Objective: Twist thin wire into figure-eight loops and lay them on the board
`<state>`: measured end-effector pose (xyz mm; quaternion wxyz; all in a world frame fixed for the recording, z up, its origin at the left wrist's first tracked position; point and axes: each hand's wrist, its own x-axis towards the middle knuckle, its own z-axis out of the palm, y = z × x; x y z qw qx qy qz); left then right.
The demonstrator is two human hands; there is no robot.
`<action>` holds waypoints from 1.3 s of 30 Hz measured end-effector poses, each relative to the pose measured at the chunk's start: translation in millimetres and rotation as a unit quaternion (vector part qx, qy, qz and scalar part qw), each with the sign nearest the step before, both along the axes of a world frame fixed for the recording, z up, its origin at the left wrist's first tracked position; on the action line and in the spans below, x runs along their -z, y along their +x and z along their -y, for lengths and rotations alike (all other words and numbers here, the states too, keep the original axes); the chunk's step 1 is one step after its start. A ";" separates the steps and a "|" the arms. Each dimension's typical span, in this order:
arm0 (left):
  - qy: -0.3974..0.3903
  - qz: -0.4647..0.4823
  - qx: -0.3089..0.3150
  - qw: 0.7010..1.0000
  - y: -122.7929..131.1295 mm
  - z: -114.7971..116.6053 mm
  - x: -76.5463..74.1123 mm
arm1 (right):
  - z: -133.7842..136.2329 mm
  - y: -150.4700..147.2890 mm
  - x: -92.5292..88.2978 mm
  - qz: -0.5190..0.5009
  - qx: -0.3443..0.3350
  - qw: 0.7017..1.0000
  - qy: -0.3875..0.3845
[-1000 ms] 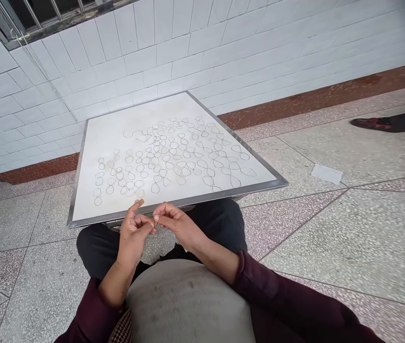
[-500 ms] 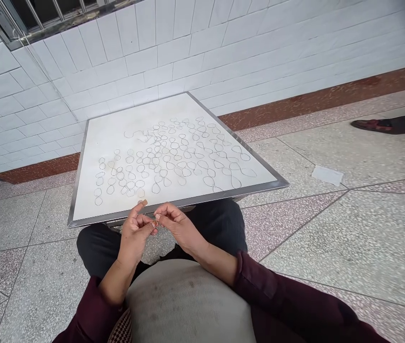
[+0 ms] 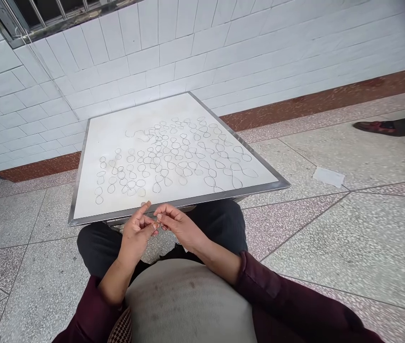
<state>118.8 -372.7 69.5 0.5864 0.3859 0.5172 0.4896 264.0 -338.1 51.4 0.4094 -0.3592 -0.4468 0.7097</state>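
Just off the near edge of a white table (image 3: 91,209), my two hands meet above my lap. My left hand (image 3: 136,240) pinches a thin wire-like strand (image 3: 158,224) between thumb and fingertips, with its forefinger pointing up. On the other side of the same strand, the thumb and forefinger of my right hand (image 3: 181,228) are closed, almost touching the left fingertips. The strand is very fine and mostly hidden by the fingers. Several thin dark loops (image 3: 161,172), many like a figure eight, spread across the tabletop.
A metal edge strip (image 3: 252,189) borders the table, whose far side is by a white tiled wall (image 3: 145,59). A barred window (image 3: 55,14) is at upper left. On the speckled floor to the right lie a white sheet (image 3: 329,176) and another person's shoe (image 3: 374,127).
Both hands stay together at the table edge. The left forefinger has shifted slightly right, and a bit of the strand now shows under the right fingers. The view has moved slightly.
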 end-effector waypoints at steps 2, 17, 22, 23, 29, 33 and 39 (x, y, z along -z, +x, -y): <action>-0.001 -0.002 0.009 1.000 -1.0 0.6 0.0 | -1.5 2.5 -1.0 0.033 -0.027 0.999 0.027; 0.010 -0.062 0.032 0.997 0.0 3.6 2.5 | -2.3 2.0 10.9 0.216 0.034 0.941 0.258; 0.008 -0.074 0.042 0.996 0.0 4.2 6.7 | -7.3 4.2 8.6 0.241 0.028 0.928 0.282; 0.008 -0.072 0.043 0.996 0.1 4.1 7.9 | -7.5 4.2 8.6 0.246 0.027 0.926 0.286; 0.012 -0.070 0.040 0.997 1.3 3.2 10.5 | -2.4 1.0 7.1 0.282 0.043 0.909 0.302; 0.000 -0.059 0.038 0.998 2.1 2.4 9.5 | 0.1 -1.8 6.4 0.305 0.064 0.899 0.308; -0.011 -0.064 0.047 0.997 0.8 2.6 7.7 | -1.6 0.2 5.0 0.310 0.040 0.901 0.302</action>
